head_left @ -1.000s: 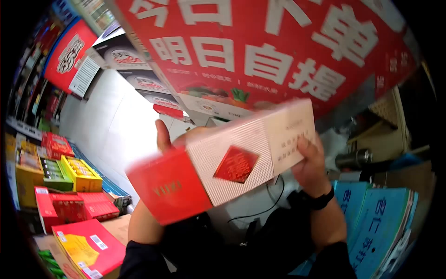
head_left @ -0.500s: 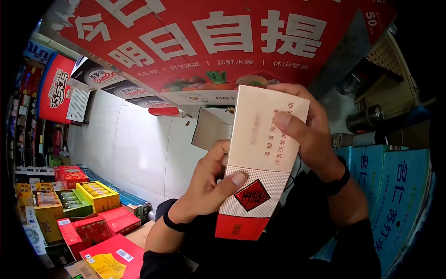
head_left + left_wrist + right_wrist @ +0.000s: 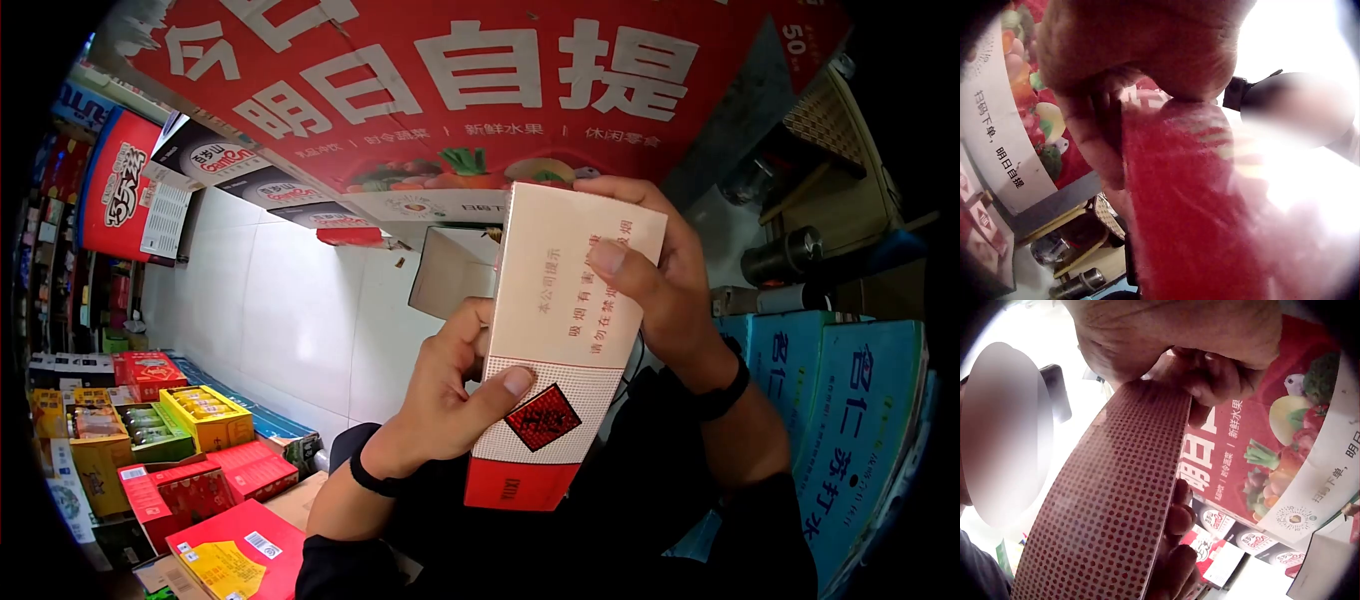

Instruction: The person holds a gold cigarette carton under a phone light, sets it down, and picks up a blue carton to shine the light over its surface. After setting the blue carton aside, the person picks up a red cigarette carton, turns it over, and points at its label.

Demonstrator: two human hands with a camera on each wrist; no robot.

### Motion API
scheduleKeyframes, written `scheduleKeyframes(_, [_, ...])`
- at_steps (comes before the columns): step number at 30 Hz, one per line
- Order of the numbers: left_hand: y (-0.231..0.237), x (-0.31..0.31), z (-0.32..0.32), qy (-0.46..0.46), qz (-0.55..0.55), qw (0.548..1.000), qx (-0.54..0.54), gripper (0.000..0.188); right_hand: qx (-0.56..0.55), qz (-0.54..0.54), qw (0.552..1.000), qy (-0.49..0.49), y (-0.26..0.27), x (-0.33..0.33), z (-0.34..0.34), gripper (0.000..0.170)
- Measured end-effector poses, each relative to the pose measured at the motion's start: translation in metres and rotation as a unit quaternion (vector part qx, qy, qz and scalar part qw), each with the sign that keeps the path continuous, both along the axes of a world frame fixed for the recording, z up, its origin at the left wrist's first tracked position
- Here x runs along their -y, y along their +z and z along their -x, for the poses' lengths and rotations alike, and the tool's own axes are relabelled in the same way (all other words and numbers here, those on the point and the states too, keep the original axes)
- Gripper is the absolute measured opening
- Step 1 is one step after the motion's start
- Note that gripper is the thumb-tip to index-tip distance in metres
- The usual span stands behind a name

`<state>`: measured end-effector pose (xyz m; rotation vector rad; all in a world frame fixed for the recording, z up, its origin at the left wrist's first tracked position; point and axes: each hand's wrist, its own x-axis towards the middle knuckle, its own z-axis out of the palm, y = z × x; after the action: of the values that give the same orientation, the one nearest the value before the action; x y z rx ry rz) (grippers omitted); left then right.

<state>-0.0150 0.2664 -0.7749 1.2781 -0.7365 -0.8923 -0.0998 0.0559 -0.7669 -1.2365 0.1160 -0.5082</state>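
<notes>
A long flat carton [image 3: 555, 310], cream at the top, dotted in the middle and red at the bottom, is held tilted above the lap. The left hand [image 3: 435, 400] grips its left edge, thumb on the dotted band beside a dark red diamond. At the upper right the right hand [image 3: 655, 280] holds it, thumb over the printed cream face. In the left wrist view the carton's shiny red end [image 3: 1185, 200] lies below the left hand [image 3: 1141, 50]. The right wrist view has the dotted side [image 3: 1110, 487] under the right hand [image 3: 1179, 337], with the left fingers [image 3: 1179, 550] along its edge.
A large red sign panel [image 3: 450, 90] stands in front. An open white box [image 3: 450, 270] sits on the tiled floor [image 3: 300, 300]. Stacked goods, including a yellow box [image 3: 210, 418], are at the left; blue cartons [image 3: 860, 420] stand at the right, near a metal flask [image 3: 785, 257].
The carton has turned from a slanted sideways pose to nearly upright, its cream end up. The left hand has come round to its left edge. Over the last half second little has moved.
</notes>
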Motion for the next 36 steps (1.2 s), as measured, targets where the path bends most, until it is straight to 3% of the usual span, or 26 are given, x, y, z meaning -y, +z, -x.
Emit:
scheduleKeyframes(19, [-0.002,0.002,0.005,0.009,-0.014,0.999,-0.050,0.041,-0.027,0.006,1.000,-0.013,-0.002,-0.002,0.000,0.038])
scheduleKeyframes(25, [-0.007,0.005,0.003,0.016,-0.086,0.996,-0.030,0.043,-0.051,0.050,0.996,-0.043,-0.005,-0.005,-0.001,0.040])
scheduleKeyframes(31, [-0.006,0.011,0.009,0.028,-0.074,0.987,-0.138,0.046,-0.079,0.056,0.994,-0.050,-0.005,-0.008,0.000,0.039])
scheduleKeyframes(36, [-0.006,0.014,0.012,0.035,-0.075,0.988,-0.132,0.049,-0.072,0.072,0.993,-0.054,-0.005,-0.009,0.000,0.039])
